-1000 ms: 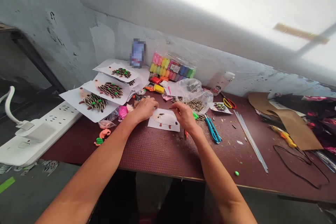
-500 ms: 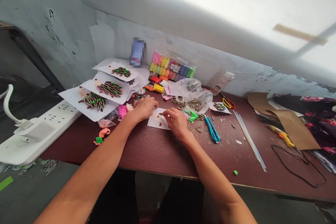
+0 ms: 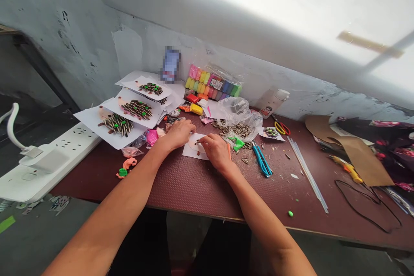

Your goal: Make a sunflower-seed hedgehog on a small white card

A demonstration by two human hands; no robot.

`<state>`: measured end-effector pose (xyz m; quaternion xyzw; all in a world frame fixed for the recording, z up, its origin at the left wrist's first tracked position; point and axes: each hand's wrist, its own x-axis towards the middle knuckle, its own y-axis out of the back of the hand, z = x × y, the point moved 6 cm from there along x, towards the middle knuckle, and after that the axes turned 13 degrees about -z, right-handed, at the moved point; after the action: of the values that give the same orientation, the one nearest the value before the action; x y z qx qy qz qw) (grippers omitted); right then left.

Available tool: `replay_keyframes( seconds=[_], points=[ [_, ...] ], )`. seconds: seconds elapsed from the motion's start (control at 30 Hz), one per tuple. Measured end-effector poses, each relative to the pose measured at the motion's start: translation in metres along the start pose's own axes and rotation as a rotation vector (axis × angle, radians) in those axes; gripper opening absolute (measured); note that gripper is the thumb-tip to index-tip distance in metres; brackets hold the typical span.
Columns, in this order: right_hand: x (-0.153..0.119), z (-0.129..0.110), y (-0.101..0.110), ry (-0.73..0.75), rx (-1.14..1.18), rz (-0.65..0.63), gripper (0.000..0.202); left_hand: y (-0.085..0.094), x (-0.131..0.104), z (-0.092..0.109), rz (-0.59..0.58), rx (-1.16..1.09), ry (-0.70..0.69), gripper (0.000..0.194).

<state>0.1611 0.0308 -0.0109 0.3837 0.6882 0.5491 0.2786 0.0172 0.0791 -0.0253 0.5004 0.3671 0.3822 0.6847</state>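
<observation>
A small white card (image 3: 190, 151) with a pale clay animal shape and dark spots lies flat before me. My left hand (image 3: 179, 133) is closed, its bent fingers on the card's upper left part; its thumb is mostly hidden. Over the card's right side, my right hand (image 3: 216, 150) pinches a small dark piece, seemingly a sunflower seed (image 3: 198, 141). An orange edge shows beside that hand. Striped sunflower seeds (image 3: 239, 130) are heaped behind it, partly under a clear plastic bag (image 3: 237, 112). Green clay (image 3: 238, 143) sits at the bag's front.
Finished hedgehog cards (image 3: 116, 125) are stacked at left, near a white power strip (image 3: 64, 151). Coloured clay packs (image 3: 213, 83) lean on the wall. Rightward lie a blue cutter (image 3: 261, 160), scissors (image 3: 282, 127), glue sticks (image 3: 307, 174) and a corded glue gun (image 3: 347, 168).
Both hands keep almost the same places. My right fingertips have shifted very slightly at the card, and the whole view has moved a little.
</observation>
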Motion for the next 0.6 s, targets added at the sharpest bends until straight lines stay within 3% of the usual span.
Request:
replay_keyframes(
  seconds=[0.6],
  points=[
    [0.0051, -0.0021, -0.0023, -0.030, -0.084, -0.074, 0.024, -0.0017, 0.0023, -0.0019, 0.007, -0.007, -0.007, 0.030]
  ],
)
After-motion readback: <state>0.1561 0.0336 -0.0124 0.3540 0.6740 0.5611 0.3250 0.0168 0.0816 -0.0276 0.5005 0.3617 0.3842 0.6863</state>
